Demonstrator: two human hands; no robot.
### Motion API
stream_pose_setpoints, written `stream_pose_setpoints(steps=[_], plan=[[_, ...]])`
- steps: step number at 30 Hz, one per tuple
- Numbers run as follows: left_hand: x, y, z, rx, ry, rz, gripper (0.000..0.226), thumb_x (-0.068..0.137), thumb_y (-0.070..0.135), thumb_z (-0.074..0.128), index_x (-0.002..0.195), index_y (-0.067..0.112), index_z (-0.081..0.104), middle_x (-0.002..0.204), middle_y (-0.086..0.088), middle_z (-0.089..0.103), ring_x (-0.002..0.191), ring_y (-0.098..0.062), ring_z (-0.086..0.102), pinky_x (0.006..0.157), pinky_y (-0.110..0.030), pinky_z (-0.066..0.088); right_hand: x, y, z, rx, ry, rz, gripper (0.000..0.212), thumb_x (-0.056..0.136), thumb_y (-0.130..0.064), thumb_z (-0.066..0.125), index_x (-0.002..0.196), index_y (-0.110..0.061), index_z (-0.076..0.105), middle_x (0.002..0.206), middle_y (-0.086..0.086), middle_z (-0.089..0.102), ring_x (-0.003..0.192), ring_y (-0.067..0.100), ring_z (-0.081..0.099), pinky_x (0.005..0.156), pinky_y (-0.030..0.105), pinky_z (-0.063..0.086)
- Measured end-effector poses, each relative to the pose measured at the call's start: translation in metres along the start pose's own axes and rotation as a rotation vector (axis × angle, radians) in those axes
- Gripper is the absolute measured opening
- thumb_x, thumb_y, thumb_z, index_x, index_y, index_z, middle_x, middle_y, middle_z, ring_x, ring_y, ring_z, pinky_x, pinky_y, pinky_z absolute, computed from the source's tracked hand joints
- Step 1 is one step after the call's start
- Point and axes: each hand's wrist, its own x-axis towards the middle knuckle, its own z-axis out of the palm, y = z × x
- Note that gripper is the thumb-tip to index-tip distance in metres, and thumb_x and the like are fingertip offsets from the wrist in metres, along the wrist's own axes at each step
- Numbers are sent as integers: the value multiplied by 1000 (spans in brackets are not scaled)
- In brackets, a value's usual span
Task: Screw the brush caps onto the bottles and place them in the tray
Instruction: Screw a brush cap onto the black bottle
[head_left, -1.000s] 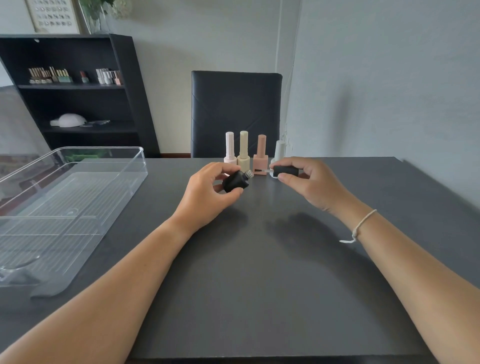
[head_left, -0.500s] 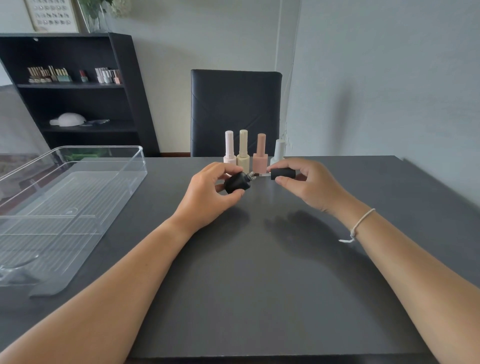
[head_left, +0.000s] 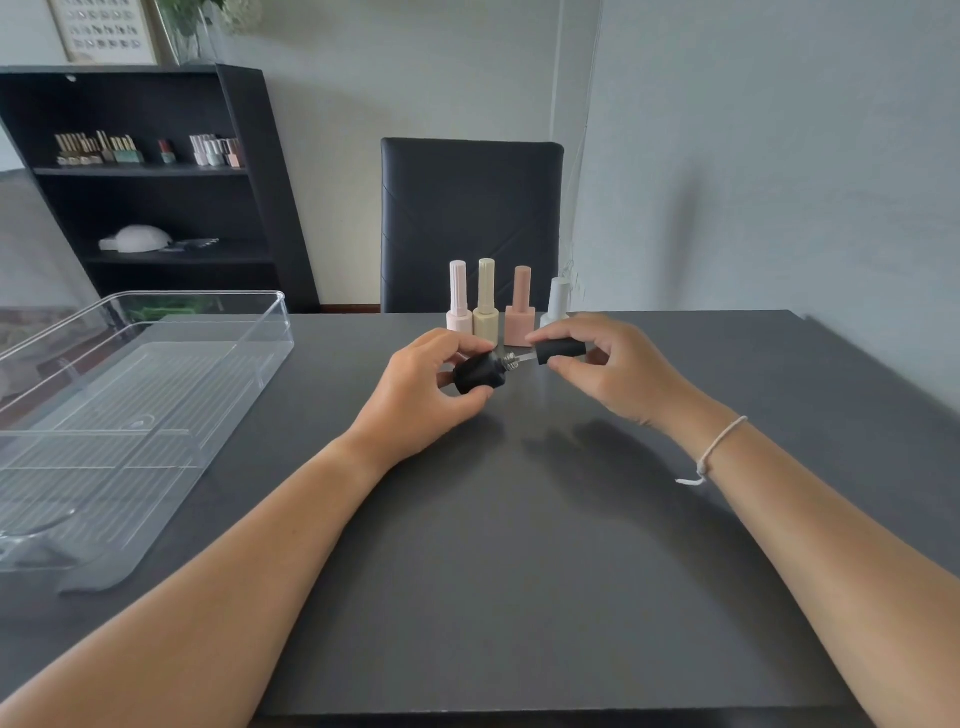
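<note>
From the head camera, the left hand (head_left: 426, 395) grips a small round black glass bottle (head_left: 479, 373), fingers and thumb curled round its body, and holds it tilted above the dark grey table (head_left: 519, 571) with its bare threaded neck (head_left: 511, 360) pointing right. The right hand (head_left: 613, 374) pinches a black cylindrical brush cap (head_left: 561, 351) between thumb and fingertips. The cap lies roughly level and in line with the neck; its thin brush stem (head_left: 526, 358) reaches to the mouth of the bottle, but the cap itself stands apart from the threads — not screwed on. A white string bracelet (head_left: 719, 448) circles the right wrist.

Just behind the hands four capped bottles stand upright in a row: a pale pink ribbed one (head_left: 459, 305), a cream one (head_left: 486, 306), a dusty pink square one (head_left: 520, 312) and a white one (head_left: 558, 304), partly hidden by the right hand.

The clear plastic tray with a ribbed floor (head_left: 156, 332) sits at the left of the table, well apart from the hands, with no bottle in it.

Beyond the table stand a black padded chair (head_left: 470, 218) and a black shelf unit (head_left: 156, 182) holding small bottles — too small to tell more.
</note>
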Motion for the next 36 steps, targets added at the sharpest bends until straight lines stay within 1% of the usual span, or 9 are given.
stream_pose_setpoints(steps=[6,11,19,22,26,29,31,35,36], plan=[[0,-1,0,-3,-18,7,33,75,10,71,101,28,59,98,21,55,98,5,53,78,-2,43,1,1,1,-38,-10,4,26,88,-10,54,106,-23,67,97,-16,57,85,-1,50,67,-1,33],[-1,1,2,-10,-15,25,35,74,8,71,102,27,61,98,18,57,99,2,54,80,-5,44,1,1,4,-57,-13,-39,26,87,-7,55,105,-22,67,84,-21,52,70,-17,47,64,0,34],[-1,1,3,-4,-20,21,34,75,8,70,102,26,61,97,14,58,97,3,54,78,-4,44,0,2,13,-63,-38,-71,21,85,-8,60,98,-24,61,82,-29,51,62,-20,49,61,-2,34],[-1,1,3,-4,-23,21,34,75,9,70,101,27,61,97,17,57,98,4,53,77,-3,43,0,2,14,-61,-38,-59,19,86,-10,59,93,-27,54,80,-22,51,56,-15,48,58,0,35],[-1,0,3,-6,-45,19,35,75,10,71,100,32,59,98,21,55,100,4,53,76,-1,42,2,4,13,-94,-43,-10,4,89,-23,55,88,-26,53,72,-11,54,55,0,47,57,8,36],[-1,0,4,-2,-52,17,36,75,11,71,100,33,58,98,22,54,97,4,55,76,0,41,0,4,13,-100,-58,27,24,91,-39,47,71,-27,51,64,-1,55,57,11,47,62,31,42],[-2,0,4,3,-51,21,36,75,11,71,101,33,58,98,23,54,96,4,55,76,-1,42,0,3,13,-89,-65,40,31,90,-46,42,67,-27,50,67,7,59,59,14,49,64,37,44],[-1,0,4,2,-32,27,36,75,10,71,101,31,59,97,22,55,98,5,54,77,-2,43,0,6,14,-44,-66,12,3,89,-30,54,89,-29,51,86,-4,60,70,10,52,65,17,42],[-1,0,4,3,-33,27,36,75,10,71,101,31,59,97,22,55,97,6,53,77,-2,43,1,7,15,-46,-56,1,10,88,-23,56,89,-30,49,87,-3,59,66,8,49,63,12,39]])
